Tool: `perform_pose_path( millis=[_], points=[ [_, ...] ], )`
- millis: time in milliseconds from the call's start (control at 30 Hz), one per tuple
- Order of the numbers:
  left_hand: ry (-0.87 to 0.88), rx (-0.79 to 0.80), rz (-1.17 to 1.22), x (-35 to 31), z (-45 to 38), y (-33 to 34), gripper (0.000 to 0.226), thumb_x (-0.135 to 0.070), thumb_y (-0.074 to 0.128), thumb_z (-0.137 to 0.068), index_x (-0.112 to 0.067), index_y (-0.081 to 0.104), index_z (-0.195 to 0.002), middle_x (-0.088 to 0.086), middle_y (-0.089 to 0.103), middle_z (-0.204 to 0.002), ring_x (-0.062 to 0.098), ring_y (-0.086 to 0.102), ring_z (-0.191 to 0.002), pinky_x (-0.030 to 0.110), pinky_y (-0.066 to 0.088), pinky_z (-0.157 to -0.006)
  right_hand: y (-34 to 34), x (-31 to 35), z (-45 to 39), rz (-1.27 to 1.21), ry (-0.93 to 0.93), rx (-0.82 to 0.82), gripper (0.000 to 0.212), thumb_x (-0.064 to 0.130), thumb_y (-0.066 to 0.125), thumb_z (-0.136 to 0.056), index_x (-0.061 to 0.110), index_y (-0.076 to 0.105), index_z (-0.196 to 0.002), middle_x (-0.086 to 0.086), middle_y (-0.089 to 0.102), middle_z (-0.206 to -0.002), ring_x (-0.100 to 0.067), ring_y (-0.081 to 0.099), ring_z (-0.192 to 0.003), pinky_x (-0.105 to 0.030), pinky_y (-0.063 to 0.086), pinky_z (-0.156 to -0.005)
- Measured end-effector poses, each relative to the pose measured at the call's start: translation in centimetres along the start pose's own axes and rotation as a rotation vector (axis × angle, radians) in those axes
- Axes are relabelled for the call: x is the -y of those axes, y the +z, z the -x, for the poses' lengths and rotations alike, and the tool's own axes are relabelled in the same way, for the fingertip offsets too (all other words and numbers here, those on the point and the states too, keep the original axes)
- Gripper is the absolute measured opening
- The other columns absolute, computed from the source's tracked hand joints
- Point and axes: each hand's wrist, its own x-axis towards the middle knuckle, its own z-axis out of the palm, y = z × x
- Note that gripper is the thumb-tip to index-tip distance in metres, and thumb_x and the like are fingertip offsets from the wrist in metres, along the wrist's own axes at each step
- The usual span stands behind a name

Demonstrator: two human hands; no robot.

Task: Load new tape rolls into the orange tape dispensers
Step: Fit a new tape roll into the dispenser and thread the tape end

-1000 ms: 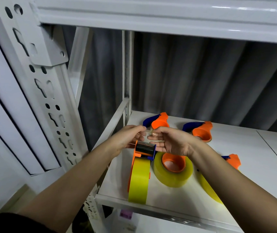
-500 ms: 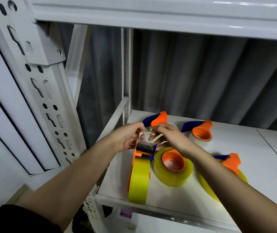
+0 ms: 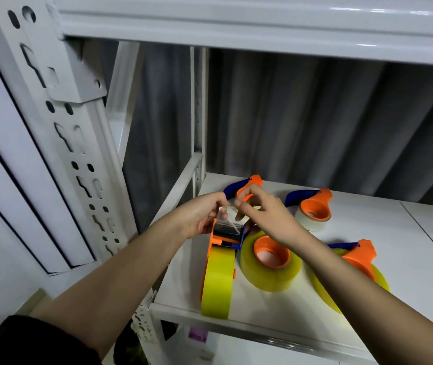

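An orange tape dispenser [image 3: 214, 245] stands on edge near the front of the white shelf [image 3: 407, 259], with a yellow tape roll [image 3: 216, 283] mounted in it. My left hand [image 3: 202, 216] grips the dispenser's head from the left. My right hand [image 3: 261, 214] pinches a clear strip of tape [image 3: 227, 216] drawn up over the metal blade plate. A second yellow roll on an orange dispenser [image 3: 272, 262] lies flat just to the right.
Three more orange-and-blue dispensers sit on the shelf: one behind my hands [image 3: 247, 184], one with a pale roll at the back right [image 3: 314, 214], one with a yellow roll under my right forearm [image 3: 357, 262]. A white perforated upright [image 3: 60, 133] stands left, a beam [image 3: 236, 30] overhead.
My right hand has lifted from the dispenser's side to above its head, pulling the clear tape end upward. My left hand keeps its grip in the same place.
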Motion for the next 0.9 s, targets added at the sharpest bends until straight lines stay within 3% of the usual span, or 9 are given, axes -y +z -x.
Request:
perform_pose_path(
  millis=[367,600,767,900],
  points=[
    [0.048,-0.001,-0.097,0.2,0.1,-0.2,0.016,-0.025,0.048,-0.085,-0.015,0.053,-0.073,-0.002,0.056,-0.061,0.010,0.053,-0.056,0.023,0.044,-0.060,0.0,-0.2,-0.5,0.058,0.032,0.089,0.008,0.024,0.054,-0.096,0.017,0.056,-0.093,0.004,0.066,-0.080,-0.011,0.065,-0.064,-0.020,0.054,-0.056],
    [0.079,0.000,-0.100,0.3,-0.1,-0.7,0.027,-0.041,0.047,-0.090,-0.016,0.055,-0.087,0.004,0.060,-0.079,0.016,0.058,-0.074,0.027,0.047,-0.071,-0.2,-0.2,-0.8,-0.024,0.120,0.174,0.010,0.020,0.048,-0.099,0.014,0.054,-0.093,0.003,0.065,-0.080,-0.001,0.059,-0.053,-0.013,0.047,-0.049],
    [0.149,-0.016,-0.220,0.4,-0.3,-1.0,0.013,-0.030,0.054,-0.092,-0.018,0.061,-0.089,0.003,0.061,-0.084,0.016,0.061,-0.083,0.030,0.051,-0.080,-0.4,-0.2,-0.9,-0.117,0.173,0.247,0.011,0.018,0.048,-0.099,0.015,0.054,-0.090,0.001,0.065,-0.081,-0.001,0.060,-0.050,-0.014,0.047,-0.047],
    [0.185,-0.044,-0.290,0.7,-0.5,-0.9,0.015,-0.027,0.056,-0.093,-0.017,0.062,-0.084,0.001,0.059,-0.083,0.014,0.060,-0.083,0.032,0.051,-0.083,-0.7,-0.4,-1.3,-0.142,0.235,0.277,0.011,0.020,0.051,-0.098,0.017,0.057,-0.089,0.001,0.066,-0.083,-0.004,0.062,-0.055,-0.016,0.052,-0.051]
  ],
)
